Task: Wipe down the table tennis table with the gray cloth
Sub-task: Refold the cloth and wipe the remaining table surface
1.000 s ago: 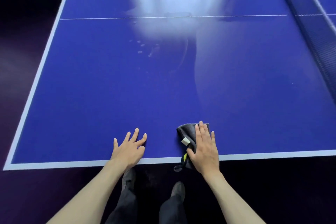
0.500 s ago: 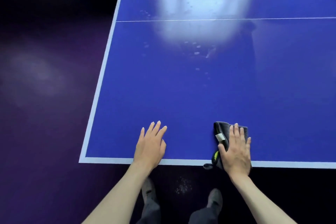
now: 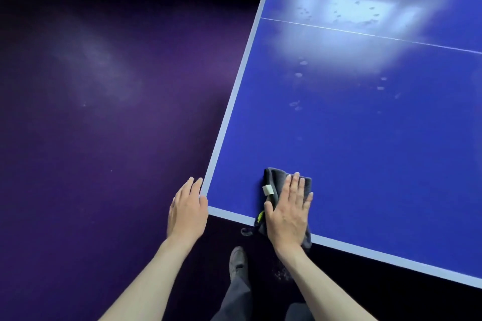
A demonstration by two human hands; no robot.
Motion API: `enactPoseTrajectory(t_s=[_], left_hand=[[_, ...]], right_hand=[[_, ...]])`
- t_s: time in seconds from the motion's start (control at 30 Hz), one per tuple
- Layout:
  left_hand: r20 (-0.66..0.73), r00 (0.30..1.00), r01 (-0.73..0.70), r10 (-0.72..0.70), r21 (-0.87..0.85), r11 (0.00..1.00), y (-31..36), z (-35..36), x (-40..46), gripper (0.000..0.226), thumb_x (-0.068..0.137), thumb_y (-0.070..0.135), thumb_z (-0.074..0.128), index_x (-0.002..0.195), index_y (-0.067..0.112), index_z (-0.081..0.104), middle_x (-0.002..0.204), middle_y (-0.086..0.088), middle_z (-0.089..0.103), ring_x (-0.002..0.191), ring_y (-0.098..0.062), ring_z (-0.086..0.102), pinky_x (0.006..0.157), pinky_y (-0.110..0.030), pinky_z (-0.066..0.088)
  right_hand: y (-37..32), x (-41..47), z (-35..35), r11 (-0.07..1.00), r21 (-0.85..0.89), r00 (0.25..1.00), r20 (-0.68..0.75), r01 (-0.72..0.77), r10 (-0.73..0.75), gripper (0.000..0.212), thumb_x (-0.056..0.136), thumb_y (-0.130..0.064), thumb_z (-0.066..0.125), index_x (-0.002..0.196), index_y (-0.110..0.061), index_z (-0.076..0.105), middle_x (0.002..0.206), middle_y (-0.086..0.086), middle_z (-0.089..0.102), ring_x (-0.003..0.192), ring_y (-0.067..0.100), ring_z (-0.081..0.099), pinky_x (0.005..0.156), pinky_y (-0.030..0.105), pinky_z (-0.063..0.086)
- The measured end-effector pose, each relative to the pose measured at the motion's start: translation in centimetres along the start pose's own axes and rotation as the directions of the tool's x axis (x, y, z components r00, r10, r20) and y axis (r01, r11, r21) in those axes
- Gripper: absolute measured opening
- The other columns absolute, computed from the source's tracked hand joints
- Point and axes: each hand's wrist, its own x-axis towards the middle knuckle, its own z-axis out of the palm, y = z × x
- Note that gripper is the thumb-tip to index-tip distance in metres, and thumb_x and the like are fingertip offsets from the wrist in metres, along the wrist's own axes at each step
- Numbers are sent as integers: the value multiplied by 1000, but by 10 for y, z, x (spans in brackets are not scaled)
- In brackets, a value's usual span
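The blue table tennis table (image 3: 365, 154) fills the right of the view, its near left corner just above my hands. A folded gray cloth (image 3: 276, 177) with a white tag lies at the near edge by that corner, partly hanging over it. My right hand (image 3: 288, 212) presses flat on the cloth with straight fingers. My left hand (image 3: 186, 210) is off the table's corner, fingers straight, its fingertips by the white side line. Smudges and fingerprints show on the surface further up, near a bright reflection.
Dark purple floor (image 3: 91, 125) spreads to the left of the table. My shoe (image 3: 237, 260) and trouser legs stand below the near edge. A thin white centre line (image 3: 365, 34) crosses the table at the top.
Both hands and the cloth have slid left along the near edge to the table's corner. My left hand has come off the tabletop and now sits beside the corner.
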Motion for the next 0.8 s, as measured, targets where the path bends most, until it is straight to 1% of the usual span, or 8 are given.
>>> enactPoseTrajectory(t_s=[0.07,0.1,0.2,0.3,0.47,0.63,0.7,0.8], left_hand=[[-14,998,55,-56,-95,994,-11,-6,1,50,109,32,29,158,25,33,166,5,27,151,-17,26,119,-41,32],[-19,997,77,-80,-130,988,-16,-8,2,49,110,32,29,158,25,34,165,6,29,149,-18,28,117,-41,33],[-45,993,101,-112,-207,973,-35,-11,5,47,109,29,29,156,23,38,160,3,37,142,-22,39,111,-41,37],[-63,986,134,-157,-273,953,-51,-12,8,47,109,28,30,154,22,41,156,4,41,138,-22,44,110,-42,40],[-33,975,194,-221,-362,912,-56,-12,14,45,109,33,29,152,27,43,154,8,43,139,-17,43,109,-38,37],[-27,982,162,-187,-390,907,-45,-13,17,44,109,32,28,150,26,45,152,8,45,138,-17,44,107,-34,36],[-38,982,153,-183,-398,904,-40,-11,20,44,109,32,28,148,27,47,150,8,47,135,-16,46,102,-31,36],[-54,977,167,-208,-418,893,-32,-10,24,43,109,30,28,147,26,49,149,4,49,132,-19,48,96,-30,34]], right_hand=[[-51,-9,9,999,18,999,16,37,-37,94,92,-44,59,164,-3,15,173,14,6,161,28,1,128,58,12],[-77,-13,14,998,28,998,27,60,-61,95,92,-45,59,164,-3,13,173,14,5,161,28,0,128,58,11],[-147,-24,28,992,57,991,63,112,-116,95,94,-46,55,165,-3,9,173,16,2,161,29,-1,128,57,10],[-185,-17,39,993,86,996,41,77,-81,93,96,-46,53,165,-4,8,173,16,2,161,29,0,128,58,11],[-195,15,44,991,80,993,25,109,-112,87,101,-49,50,165,-6,10,174,15,2,161,27,0,129,56,6],[-194,79,38,989,90,993,-28,120,-118,82,99,-44,55,164,-8,21,173,11,15,160,25,11,129,55,7],[-190,77,37,988,102,993,-40,119,-115,82,97,-41,56,164,-8,21,172,10,17,160,24,13,129,54,8],[-181,42,39,981,111,986,-61,162,-156,78,99,-41,48,165,-8,19,173,9,14,161,23,10,129,53,10]])
